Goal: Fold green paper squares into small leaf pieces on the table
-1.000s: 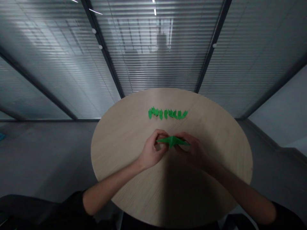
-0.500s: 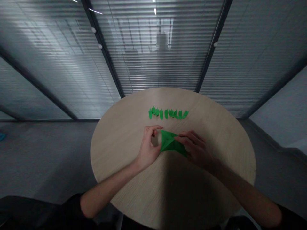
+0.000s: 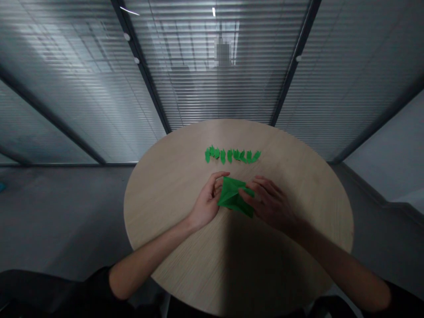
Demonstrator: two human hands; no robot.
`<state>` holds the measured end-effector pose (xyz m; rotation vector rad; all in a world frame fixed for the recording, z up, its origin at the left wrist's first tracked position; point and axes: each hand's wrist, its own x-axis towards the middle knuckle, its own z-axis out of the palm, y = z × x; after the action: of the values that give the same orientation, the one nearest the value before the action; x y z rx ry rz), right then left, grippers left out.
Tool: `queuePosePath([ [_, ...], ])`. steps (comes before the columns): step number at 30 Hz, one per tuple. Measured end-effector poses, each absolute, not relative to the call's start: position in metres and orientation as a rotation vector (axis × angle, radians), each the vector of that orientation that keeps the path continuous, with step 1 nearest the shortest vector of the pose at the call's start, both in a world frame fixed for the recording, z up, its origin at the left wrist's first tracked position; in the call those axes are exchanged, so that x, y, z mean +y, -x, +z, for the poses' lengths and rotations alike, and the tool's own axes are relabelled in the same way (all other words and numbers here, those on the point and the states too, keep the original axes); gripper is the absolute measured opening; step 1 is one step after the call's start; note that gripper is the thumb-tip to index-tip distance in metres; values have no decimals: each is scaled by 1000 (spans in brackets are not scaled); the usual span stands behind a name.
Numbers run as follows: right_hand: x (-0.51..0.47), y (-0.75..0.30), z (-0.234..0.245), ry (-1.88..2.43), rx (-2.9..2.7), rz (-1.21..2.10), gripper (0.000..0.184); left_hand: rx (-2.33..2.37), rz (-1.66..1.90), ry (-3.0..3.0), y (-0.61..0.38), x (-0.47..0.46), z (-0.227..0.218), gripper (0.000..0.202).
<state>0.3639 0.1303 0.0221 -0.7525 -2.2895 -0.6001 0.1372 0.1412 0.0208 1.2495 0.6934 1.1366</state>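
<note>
A folded piece of green paper [image 3: 233,197] sits between my two hands, just above the middle of a round, light wooden table [image 3: 185,256]. My left hand [image 3: 207,204] curls round its left edge, thumb and fingers pinching it. My right hand [image 3: 270,202] lies over its right side, fingertips pressing on the paper. Beyond my hands, a row of several small folded green paper figures [image 3: 232,155] runs across the table.
Past the table's far edge stands a glass wall with horizontal blinds and dark frame posts [image 3: 145,79]. Grey floor [image 3: 59,207] surrounds the table on both sides. The near half of the table lies in my shadow.
One second ago the paper was a narrow shape held up between both hands. It has since opened into a wider folded piece and come down between my hands, which have closed in on it.
</note>
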Motion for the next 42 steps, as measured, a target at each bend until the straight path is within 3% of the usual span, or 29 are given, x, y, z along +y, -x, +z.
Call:
queuePosePath([
  [5,132,-364,19,800,-2283,-526,36,814,1074,-1086,-136,142,23,38],
  [10,130,-363,17,892,-2240,-279,45,717,1030,-1103,-140,142,22,70],
  [13,133,-363,12,956,-2115,-54,56,717,1050,-1106,-141,142,22,69],
  [17,140,-361,7,1055,-1791,549,66,798,1064,-1160,-139,142,23,66],
  [20,142,-356,10,1037,-1548,1233,43,788,1047,-1186,-138,141,25,65],
  [23,138,-351,16,987,-1307,1589,29,742,1032,-1182,-137,140,25,61],
  [28,133,-348,15,967,-1187,1676,44,684,997,-1176,-137,140,25,59],
  [34,134,-352,19,892,-1263,1726,31,713,926,-1230,-139,140,25,53],
  [42,129,-343,19,1160,-1553,1243,28,985,1014,-1481,-139,137,16,59],
])
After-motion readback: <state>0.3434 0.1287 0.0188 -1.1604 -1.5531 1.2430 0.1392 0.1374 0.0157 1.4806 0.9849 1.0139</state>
